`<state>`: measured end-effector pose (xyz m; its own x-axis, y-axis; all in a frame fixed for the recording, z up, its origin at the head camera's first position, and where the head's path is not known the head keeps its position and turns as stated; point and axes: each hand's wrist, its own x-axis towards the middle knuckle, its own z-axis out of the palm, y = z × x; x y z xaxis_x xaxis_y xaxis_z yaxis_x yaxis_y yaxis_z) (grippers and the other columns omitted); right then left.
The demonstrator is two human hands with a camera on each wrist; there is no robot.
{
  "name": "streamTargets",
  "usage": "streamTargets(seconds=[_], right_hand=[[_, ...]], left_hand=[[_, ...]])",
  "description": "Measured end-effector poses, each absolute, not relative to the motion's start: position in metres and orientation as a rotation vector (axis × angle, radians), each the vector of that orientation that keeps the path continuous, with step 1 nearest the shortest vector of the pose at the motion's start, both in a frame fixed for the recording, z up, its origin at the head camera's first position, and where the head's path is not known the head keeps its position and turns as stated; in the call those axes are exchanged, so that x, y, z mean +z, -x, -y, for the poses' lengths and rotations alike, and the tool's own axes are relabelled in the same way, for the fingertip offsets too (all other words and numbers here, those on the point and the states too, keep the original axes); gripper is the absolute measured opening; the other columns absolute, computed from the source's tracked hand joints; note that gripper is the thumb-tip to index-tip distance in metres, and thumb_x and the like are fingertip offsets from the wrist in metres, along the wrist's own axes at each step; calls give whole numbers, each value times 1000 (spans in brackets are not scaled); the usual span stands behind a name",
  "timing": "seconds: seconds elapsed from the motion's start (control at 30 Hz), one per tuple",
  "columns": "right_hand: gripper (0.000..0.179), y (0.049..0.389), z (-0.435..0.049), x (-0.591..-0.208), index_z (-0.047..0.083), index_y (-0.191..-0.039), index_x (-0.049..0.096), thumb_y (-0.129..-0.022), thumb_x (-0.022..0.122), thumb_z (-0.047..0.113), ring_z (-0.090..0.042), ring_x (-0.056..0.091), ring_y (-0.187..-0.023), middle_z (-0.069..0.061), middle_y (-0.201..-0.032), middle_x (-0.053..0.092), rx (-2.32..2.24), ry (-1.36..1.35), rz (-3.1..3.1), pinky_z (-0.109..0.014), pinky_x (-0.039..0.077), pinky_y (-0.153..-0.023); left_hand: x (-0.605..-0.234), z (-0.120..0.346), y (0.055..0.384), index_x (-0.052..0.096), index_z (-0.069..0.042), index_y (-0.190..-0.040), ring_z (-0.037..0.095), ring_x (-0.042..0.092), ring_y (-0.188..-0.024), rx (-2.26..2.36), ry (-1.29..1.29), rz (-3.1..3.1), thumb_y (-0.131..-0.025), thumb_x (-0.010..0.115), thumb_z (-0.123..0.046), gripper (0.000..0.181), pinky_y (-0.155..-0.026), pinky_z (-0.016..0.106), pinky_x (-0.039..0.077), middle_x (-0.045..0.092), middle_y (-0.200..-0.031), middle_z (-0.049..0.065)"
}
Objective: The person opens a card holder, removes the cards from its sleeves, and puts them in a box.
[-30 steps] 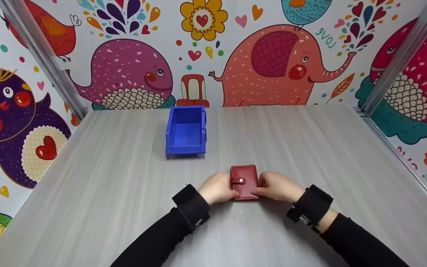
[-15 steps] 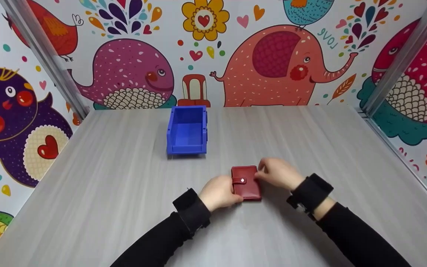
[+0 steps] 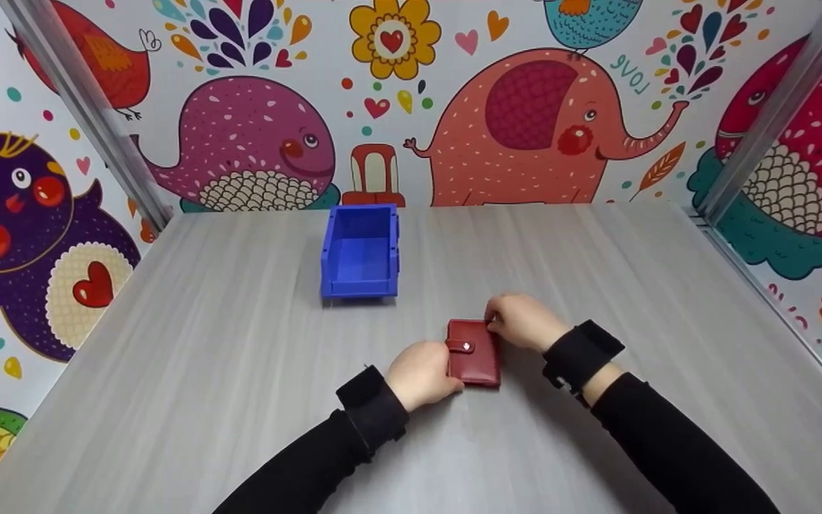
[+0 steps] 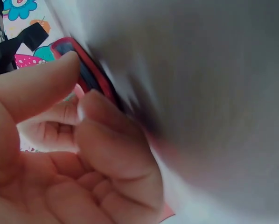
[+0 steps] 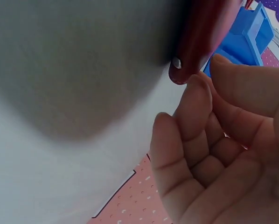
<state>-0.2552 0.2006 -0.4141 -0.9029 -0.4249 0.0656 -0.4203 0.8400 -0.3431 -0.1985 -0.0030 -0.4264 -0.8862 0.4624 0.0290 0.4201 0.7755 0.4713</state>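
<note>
A small red leather wallet (image 3: 480, 365) with a snap strap across its left side lies on the table in the head view. My left hand (image 3: 422, 373) grips its left edge, thumb near the lower corner. At the upper right corner, my right hand (image 3: 527, 323) pinches the wallet between thumb and curled fingers. The left wrist view shows the wallet's red and dark edge (image 4: 89, 70) beyond the thumb and fingertips. In the right wrist view the red cover (image 5: 202, 39) and a silver stud sit right at the fingertips.
A blue open-front plastic bin (image 3: 359, 258) stands farther back on the grey wood-grain table (image 3: 204, 357), left of the wallet. Walls with cartoon animals (image 3: 525, 143) and metal corner posts (image 3: 90, 114) enclose the table at the back and sides.
My right hand has moved from the wallet's lower right edge up to its upper right corner. My left hand has kept its grip at the left edge, shifting slightly. The wallet has barely moved.
</note>
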Motion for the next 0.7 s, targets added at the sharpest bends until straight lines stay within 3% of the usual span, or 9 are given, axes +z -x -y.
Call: streamTargets(seconds=[0.2, 0.43, 0.7], right_hand=[[6, 248, -213, -416, 5, -83, 66, -85, 71, 3, -26, 61, -78, -6, -79, 63, -525, 696, -2999, -44, 50, -74], [13, 228, -223, -416, 9, -76, 64, -86, 72, 9, -14, 50, -64, 3, -69, 56, -523, 742, -2913, -36, 46, -64], [17, 209, -219, -415, 11, -73, 65, -87, 74, 15, -7, 46, -58, 8, -65, 53, -550, 784, -2784, -27, 41, -57]], left_hand=[[-424, 13, 210, 55, -11, -64, 18, 48, -62, 685, -573, -2907, -77, 78, -16, 27, -63, 37, 45, 53, -66, 0], [-420, 16, 231, 61, -3, -71, 25, 57, -68, 602, -460, -2927, -83, 69, -6, 14, -71, 43, 51, 64, -76, 10], [-415, 8, 251, 58, -6, -73, 22, 54, -67, 599, -518, -2857, -84, 63, 2, 15, -70, 40, 50, 59, -75, 6]])
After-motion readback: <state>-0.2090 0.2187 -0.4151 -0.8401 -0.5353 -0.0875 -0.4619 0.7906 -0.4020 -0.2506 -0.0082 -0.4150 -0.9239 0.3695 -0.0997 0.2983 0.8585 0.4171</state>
